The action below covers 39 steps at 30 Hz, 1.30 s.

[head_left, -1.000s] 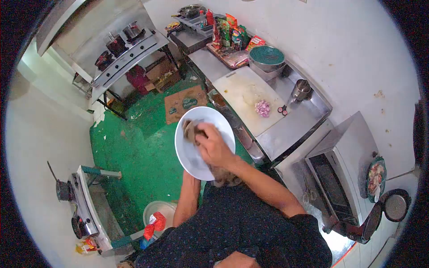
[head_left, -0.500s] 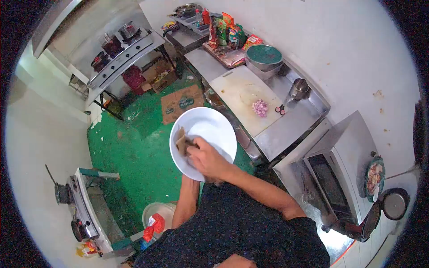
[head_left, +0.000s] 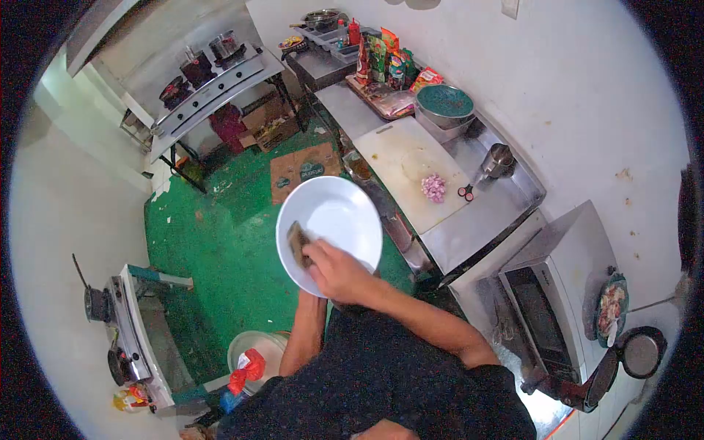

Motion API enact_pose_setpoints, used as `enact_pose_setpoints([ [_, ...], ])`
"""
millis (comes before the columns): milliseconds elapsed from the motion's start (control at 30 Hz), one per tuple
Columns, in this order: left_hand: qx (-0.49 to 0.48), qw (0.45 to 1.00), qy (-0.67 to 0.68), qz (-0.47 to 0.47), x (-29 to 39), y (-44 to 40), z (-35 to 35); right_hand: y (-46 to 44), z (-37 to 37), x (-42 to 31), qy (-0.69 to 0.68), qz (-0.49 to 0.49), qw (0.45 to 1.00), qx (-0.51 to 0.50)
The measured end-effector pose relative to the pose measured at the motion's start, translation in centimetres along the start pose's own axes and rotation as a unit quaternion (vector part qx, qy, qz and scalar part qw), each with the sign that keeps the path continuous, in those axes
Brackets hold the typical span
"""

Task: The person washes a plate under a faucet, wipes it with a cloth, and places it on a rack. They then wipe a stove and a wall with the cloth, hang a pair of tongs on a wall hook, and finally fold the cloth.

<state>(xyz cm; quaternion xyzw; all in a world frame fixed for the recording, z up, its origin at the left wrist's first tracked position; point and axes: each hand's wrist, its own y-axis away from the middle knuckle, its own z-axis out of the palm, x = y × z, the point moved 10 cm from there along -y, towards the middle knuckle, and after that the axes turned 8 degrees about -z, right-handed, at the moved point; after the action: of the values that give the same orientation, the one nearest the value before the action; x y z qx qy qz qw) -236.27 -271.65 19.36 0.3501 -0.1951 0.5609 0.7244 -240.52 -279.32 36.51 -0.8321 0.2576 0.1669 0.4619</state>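
Note:
A white bowl (head_left: 348,220) is held up in front of my body, tilted so its inside faces me. My left hand (head_left: 312,302) supports it from below; its fingers are hidden behind the bowl and only the wrist end shows. Inside the bowl, my right hand (head_left: 339,271) is closed on a brown cloth (head_left: 297,243), pressed against the left part of the inner wall.
To the right, a steel counter bears a white cutting board (head_left: 411,165) with chopped onion (head_left: 433,188), scissors (head_left: 466,192) and a metal cup (head_left: 499,160). A microwave (head_left: 539,315) stands nearer. Cardboard (head_left: 302,172) lies on the green floor; a bucket (head_left: 271,356) stands lower left.
My right hand and the cloth have shifted slightly within the bowl, along its left inner wall. The camera view has shifted a little; the bowl stays in my left hand.

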Motion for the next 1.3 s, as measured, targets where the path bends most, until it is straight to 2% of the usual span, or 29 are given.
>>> enact_pose_setpoints([
  [133,0.002,1.0,0.0,0.006,-0.1,0.6,-0.2,-2.2,-3.2,2.2,0.116,0.095,0.989,0.009],
  [233,0.009,1.0,0.004,0.023,0.7,0.7,-0.6,-1.4,-4.2,6.8,0.193,0.216,0.957,-0.024],
  [267,0.012,0.999,0.007,0.03,0.9,0.6,-0.9,-0.6,-4.5,7.9,0.195,0.278,0.939,-0.058],
  [367,0.02,0.998,0.008,0.056,1.9,0.0,-1.4,1.5,-1.3,7.0,0.141,0.317,0.919,-0.187],
  [400,0.024,0.998,0.009,0.066,2.1,-0.1,-1.6,1.7,-0.2,5.5,0.098,0.283,0.928,-0.22],
  [433,0.026,0.997,0.008,0.073,2.0,-0.2,-1.8,1.2,0.1,3.5,0.042,0.259,0.944,-0.203],
  [500,0.029,0.996,0.003,0.088,1.7,-0.6,-2.2,0.0,0.0,0.2,-0.032,0.179,0.978,-0.101],
  [633,0.016,0.991,-0.057,0.123,1.0,-0.5,0.0,-2.1,-1.5,-0.6,-0.056,0.123,0.991,-0.025],
  [733,-0.039,0.994,0.005,0.1,3.2,0.8,4.2,-2.2,-3.7,1.6,-0.023,0.117,0.992,0.034],
  [767,-0.084,0.99,-0.01,0.116,3.9,0.8,4.8,-1.8,-3.9,2.3,-0.017,0.127,0.991,0.044],
  [833,-0.016,0.978,-0.208,0.014,4.4,3.1,9.2,-1.2,-4.5,3.2,-0.007,0.147,0.987,0.066],
  [867,-0.05,0.977,-0.209,-0.001,3.2,2.4,8.3,-1.0,-4.8,3.2,0.0,0.151,0.986,0.072],
  [967,-0.062,0.988,-0.124,-0.063,3.0,3.8,7.9,-0.3,-4.9,3.9,0.024,0.157,0.981,0.109],
  [1000,-0.092,0.993,-0.038,-0.068,2.4,3.7,7.1,-0.3,-5.0,3.8,0.033,0.171,0.979,0.104],
  [1100,-0.109,0.985,-0.126,-0.051,2.7,3.5,6.1,-1.0,-5.5,2.7,-0.04,0.143,0.984,0.102],
  [1133,0.021,0.994,-0.104,-0.019,5.0,4.9,8.2,-0.8,-4.9,2.5,-0.06,0.135,0.986,0.076],
  [1200,0.059,0.994,-0.091,0.036,3.9,2.4,3.1,-0.2,-3.0,1.5,-0.049,0.068,0.996,-0.004],
  [1233,0.077,0.991,-0.084,0.064,4.8,2.4,3.4,0.4,-1.7,1.0,-0.044,0.032,0.998,-0.044],
  [1267,0.034,0.998,-0.04,0.035,4.9,2.6,4.4,1.4,-0.4,1.6,-0.085,0.056,0.993,-0.066],
  [1300,0.037,0.998,-0.026,0.039,5.7,3.5,5.7,1.3,-0.5,1.1,-0.031,0.045,0.995,-0.089],
])
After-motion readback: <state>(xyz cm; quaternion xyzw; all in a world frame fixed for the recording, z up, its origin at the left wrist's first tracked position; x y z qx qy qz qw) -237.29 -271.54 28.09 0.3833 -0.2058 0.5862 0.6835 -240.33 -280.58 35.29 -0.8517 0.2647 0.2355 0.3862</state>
